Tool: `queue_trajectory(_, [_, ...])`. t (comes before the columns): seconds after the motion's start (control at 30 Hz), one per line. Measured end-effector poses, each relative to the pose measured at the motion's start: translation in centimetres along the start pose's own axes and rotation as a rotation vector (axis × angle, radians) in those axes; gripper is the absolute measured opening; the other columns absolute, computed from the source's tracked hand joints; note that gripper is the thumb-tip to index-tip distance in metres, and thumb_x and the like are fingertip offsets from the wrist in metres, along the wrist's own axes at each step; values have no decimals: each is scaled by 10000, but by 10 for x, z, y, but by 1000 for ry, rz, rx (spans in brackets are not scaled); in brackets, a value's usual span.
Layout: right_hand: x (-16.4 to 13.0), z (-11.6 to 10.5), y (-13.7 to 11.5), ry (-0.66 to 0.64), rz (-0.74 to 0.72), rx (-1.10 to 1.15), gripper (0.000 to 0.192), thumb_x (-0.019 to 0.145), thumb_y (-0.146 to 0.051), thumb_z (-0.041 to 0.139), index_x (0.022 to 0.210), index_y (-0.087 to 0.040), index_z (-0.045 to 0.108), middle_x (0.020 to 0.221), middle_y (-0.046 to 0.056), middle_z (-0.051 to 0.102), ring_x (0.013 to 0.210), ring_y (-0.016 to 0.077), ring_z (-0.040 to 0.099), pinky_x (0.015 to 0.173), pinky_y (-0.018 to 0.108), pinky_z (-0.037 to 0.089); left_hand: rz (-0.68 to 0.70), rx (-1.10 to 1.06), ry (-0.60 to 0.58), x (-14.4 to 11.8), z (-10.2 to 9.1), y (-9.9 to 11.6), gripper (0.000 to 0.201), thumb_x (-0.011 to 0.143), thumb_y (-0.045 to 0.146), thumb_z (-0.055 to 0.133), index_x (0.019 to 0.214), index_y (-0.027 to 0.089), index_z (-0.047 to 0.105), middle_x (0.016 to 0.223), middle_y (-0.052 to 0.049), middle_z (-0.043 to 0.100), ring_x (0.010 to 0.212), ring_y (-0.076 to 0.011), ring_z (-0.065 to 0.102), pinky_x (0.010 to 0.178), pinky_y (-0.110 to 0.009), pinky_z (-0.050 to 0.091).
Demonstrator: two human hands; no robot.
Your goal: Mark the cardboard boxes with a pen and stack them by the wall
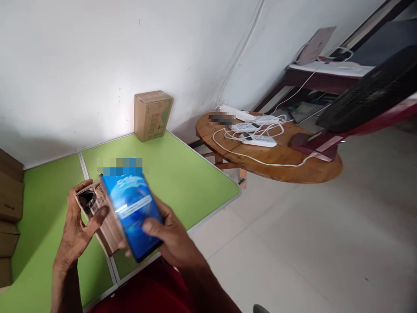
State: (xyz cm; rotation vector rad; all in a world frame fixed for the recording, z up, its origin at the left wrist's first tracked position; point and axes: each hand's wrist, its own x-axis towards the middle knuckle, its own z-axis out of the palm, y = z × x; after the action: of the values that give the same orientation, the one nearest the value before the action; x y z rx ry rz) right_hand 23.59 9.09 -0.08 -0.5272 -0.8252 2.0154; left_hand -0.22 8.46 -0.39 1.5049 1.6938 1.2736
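Cardboard box [152,114] upright at far edge of green surface [182,174], against white wall. Round wooden table [280,165] beside it carries white power strips [257,140], tangled cables [260,130].

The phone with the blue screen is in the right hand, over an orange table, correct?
Not quite: the table is green, not orange. The head view shows the right hand holding the phone with its blue screen lit, over that table.

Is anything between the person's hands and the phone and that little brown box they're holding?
Nothing visible. The right hand already holds the phone, thumb on its screen, and the left hand grips the small brown box just behind it, above the green table.
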Motion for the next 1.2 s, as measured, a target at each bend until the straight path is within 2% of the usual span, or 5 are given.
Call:
queue_trajectory(0.2, [2, -97, -20, 593, -257, -483, 687, 805, -721, 903, 1226, -226, 679, 1090, 87, 805, 905, 276, 785, 775, 401, 670, -79, 16, -12, 8, 4, 18, 878, 735, 721, 883, 1437, 285, 586, 1447, -135, 673, 1344, -408, 668, 1078, -570, 615])
queue_trajectory(0.43, [8, -165, 23, 648, -39, -874, 450, 835, -615, 689, 1011, -206, 628, 929, 66, 763, 834, 244, 698, 761, 362, 585, -82, 13, -9, 11, 1, 14, 824, 723, 697, 898, 1362, 299, 562, 1429, -121, 711, 1322, -402, 704, 1057, -555, 640])
queue_trajectory(1.03, [-1, -127, 12, 840, 177, -1481, 204, 1037, -360, 728, 1150, -192, 760, 1261, 200, 764, 1251, 369, 702, 925, 394, 524, 27, 26, -46, -7, -6, 3, 851, 880, 764, 795, 1539, 270, 581, 1648, -183, 589, 1539, -428, 565, 1279, -610, 481])
queue_trajectory(1.1, [2, -113, 18, 736, 98, -1289, 353, 1065, -539, 685, 1109, -198, 763, 1167, 171, 786, 1120, 329, 748, 878, 382, 569, 57, 19, -47, -8, -7, -1, 817, 914, 774, 750, 1544, 272, 609, 1647, -177, 594, 1568, -433, 539, 1300, -611, 463])
queue_trajectory(1.2, [12, -86, 46, 261, 215, -636, 828, 981, -961, 468, 1083, -199, 776, 1004, 125, 806, 878, 293, 787, 727, 388, 622, 97, 26, -32, -8, -11, -17, 804, 977, 860, 562, 1530, 286, 673, 1653, -167, 603, 1587, -449, 525, 1328, -649, 426])
